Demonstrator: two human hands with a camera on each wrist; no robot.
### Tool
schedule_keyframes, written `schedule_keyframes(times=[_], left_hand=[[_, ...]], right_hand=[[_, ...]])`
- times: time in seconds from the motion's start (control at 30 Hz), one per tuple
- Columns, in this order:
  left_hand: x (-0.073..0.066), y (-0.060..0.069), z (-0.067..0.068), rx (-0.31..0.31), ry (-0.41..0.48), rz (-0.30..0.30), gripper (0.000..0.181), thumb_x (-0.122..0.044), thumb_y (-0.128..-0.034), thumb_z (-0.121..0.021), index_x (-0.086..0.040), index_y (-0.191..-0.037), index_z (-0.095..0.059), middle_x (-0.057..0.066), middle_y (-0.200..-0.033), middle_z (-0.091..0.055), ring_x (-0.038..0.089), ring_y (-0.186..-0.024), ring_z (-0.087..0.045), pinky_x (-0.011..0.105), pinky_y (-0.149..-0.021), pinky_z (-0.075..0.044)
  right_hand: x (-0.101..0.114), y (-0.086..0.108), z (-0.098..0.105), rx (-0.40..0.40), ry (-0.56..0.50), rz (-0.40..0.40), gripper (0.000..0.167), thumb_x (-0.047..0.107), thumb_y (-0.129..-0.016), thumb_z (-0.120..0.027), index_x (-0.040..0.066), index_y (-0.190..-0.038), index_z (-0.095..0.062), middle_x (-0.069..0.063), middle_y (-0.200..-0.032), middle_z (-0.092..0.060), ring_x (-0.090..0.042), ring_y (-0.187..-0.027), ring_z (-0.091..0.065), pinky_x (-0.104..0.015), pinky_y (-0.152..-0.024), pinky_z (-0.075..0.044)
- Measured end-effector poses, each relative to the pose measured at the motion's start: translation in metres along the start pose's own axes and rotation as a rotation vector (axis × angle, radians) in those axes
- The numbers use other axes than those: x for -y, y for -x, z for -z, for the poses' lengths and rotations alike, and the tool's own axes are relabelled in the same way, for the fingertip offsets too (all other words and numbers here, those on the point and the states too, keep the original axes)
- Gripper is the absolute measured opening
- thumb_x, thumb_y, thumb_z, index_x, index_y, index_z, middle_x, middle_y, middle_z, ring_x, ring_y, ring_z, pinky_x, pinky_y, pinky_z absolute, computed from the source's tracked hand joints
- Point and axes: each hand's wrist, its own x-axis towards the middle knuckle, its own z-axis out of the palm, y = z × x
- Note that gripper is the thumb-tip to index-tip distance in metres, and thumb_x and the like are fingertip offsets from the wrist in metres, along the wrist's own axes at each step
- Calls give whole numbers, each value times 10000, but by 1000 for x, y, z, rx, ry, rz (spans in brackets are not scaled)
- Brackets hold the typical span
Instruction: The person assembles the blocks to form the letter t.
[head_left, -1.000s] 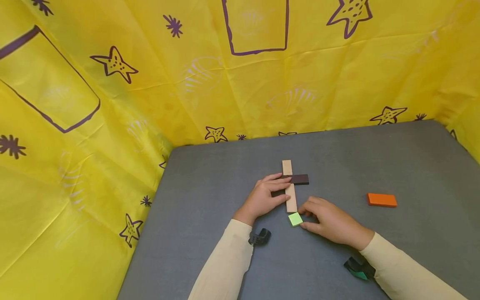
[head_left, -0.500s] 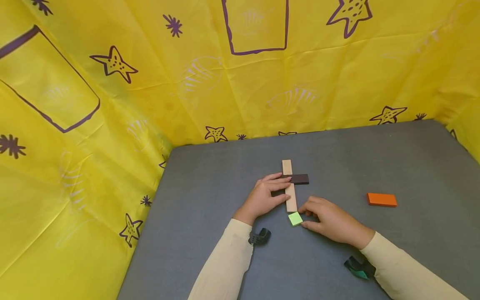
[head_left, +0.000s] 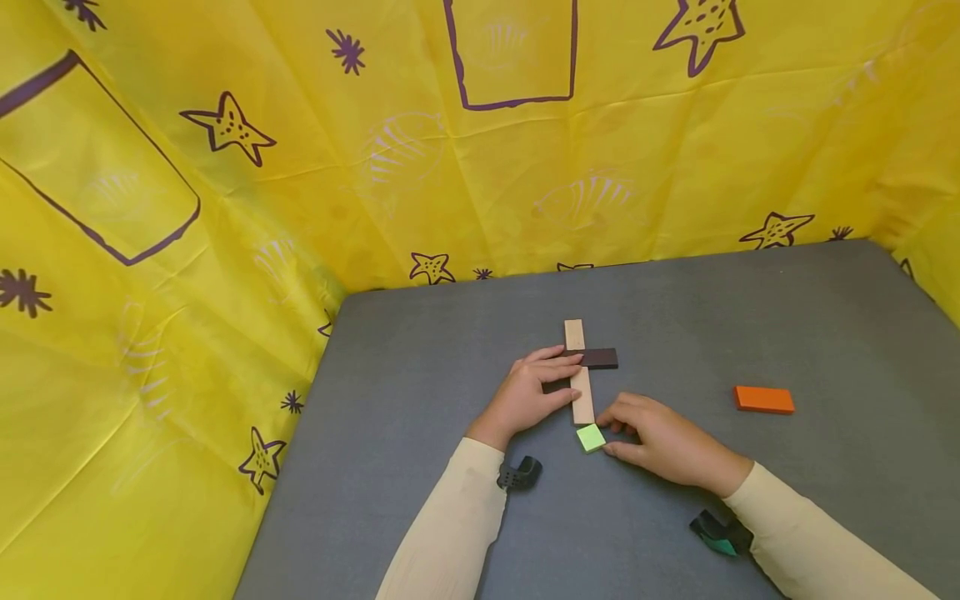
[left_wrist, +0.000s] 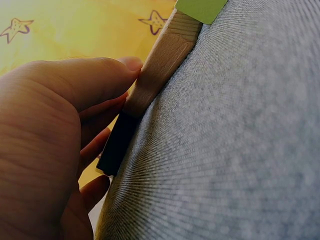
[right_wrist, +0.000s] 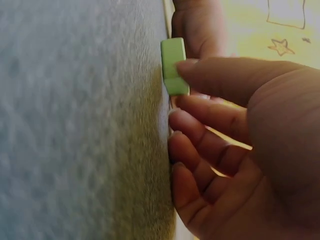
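My left hand [head_left: 523, 398] rests on the blocks in the middle of the table, fingers nearly straight. Its fingertips lie over a dark brown block [head_left: 602, 358], and the thumb touches a pale wooden block [head_left: 582, 407]. More pale wood [head_left: 573, 333] shows beyond the dark block; whether it is the same piece I cannot tell. A light green block [head_left: 591, 437] sits turned at an angle against the near end of the wood. My right hand [head_left: 660, 437] pinches the green block's right side with thumb and index finger; the right wrist view shows the thumb on the green block [right_wrist: 173, 60].
An orange block [head_left: 763, 400] lies apart on the right of the grey table [head_left: 420, 358]. A yellow cloth [head_left: 510, 183] with drawn stars hangs behind the table and at its sides. A dark strap-like piece is at each wrist.
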Motion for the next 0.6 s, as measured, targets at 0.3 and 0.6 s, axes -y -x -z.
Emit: schedule_keyframes(times=[0.3,0.6], left_hand=[[0,1,-1,-5,-2,-2,439,-233,-1007,-837,-112,-1420,-749,-109,-1495,-643,115,-1535,-405,497,-1252,-269],[-1,1,0,-8,4,3,434,-250,-1012,-831,-124,-1420,-753,-117,-1493,-645,112,-1532,-406,484,-1245,-283]], right_hand=[[0,2,10,-18,-112,-22,293,248,-1009,-839,128,-1257,-741,76,-1099,-649,-122,-957,-617,-364,-841,-560],[4,4,24,-66,-375,-51,327,177,-1092,-711,41,-1389,-695,-87,-1305,-712,-245,-1140,-678,-354,-937,-569]])
